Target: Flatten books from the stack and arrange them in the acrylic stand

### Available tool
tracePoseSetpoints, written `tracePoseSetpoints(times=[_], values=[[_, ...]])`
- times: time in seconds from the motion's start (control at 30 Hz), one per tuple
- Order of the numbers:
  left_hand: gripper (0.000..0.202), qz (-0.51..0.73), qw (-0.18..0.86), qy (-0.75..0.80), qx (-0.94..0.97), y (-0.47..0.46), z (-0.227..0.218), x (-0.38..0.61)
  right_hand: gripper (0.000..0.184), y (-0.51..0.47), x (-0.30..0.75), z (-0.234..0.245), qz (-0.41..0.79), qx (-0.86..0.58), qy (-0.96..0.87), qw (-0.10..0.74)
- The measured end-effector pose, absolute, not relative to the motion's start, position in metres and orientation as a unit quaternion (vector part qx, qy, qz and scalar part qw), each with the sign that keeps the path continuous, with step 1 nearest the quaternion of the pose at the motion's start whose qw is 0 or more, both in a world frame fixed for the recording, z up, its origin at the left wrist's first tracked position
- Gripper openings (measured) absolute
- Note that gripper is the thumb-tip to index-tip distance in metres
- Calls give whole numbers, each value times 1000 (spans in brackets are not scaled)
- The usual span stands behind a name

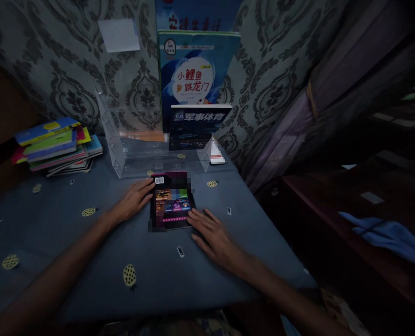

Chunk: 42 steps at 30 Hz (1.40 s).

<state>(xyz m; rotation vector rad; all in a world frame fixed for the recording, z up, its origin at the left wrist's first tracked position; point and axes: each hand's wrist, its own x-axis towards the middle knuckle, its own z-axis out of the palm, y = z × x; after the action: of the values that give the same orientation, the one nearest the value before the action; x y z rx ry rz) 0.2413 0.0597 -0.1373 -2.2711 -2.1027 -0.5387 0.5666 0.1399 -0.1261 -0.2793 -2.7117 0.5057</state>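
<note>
A dark book [172,205] with pink edging, small pictures and a barcode lies flat on the table, part of its cover blurred by pixel blocks. My left hand [134,200] rests at the book's upper left edge, fingers stretched out. Against the lower right edge lies my right hand [216,235], its fingers extended and fingertips at the cover. Behind the book stands a clear tiered rack [114,140]. It bears a dark blue magazine [198,128], a teal picture book [197,56] and a blue book [193,14], all upright.
Several books [58,147] are piled at the table's back left. A small white-and-red object [216,151], partly pixelated, sits by the rack's right end. Patterned wallpaper and a tied curtain [284,126] border the table [88,280]. Blue cloth [389,238] lies on a dark red surface at right.
</note>
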Motion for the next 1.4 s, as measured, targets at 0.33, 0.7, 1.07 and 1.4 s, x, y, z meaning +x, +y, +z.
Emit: tracePoseSetpoints(times=[0.33, 0.7, 1.07, 1.4], values=[[45, -158, 14, -657, -737, 51, -133, 256, 39, 139, 577, -130, 168, -109, -957, 210], [39, -212, 15, -648, -732, 59, -130, 256, 20, 151, 560, -111, 189, -106, -944, 249], [35, -212, 58, -652, -726, 89, -134, 259, 43, 190, 477, -110, 179, -139, -961, 156], [36, -217, 105, -652, -719, 92, -148, 259, 54, 197, 438, -113, 173, -120, -968, 133]])
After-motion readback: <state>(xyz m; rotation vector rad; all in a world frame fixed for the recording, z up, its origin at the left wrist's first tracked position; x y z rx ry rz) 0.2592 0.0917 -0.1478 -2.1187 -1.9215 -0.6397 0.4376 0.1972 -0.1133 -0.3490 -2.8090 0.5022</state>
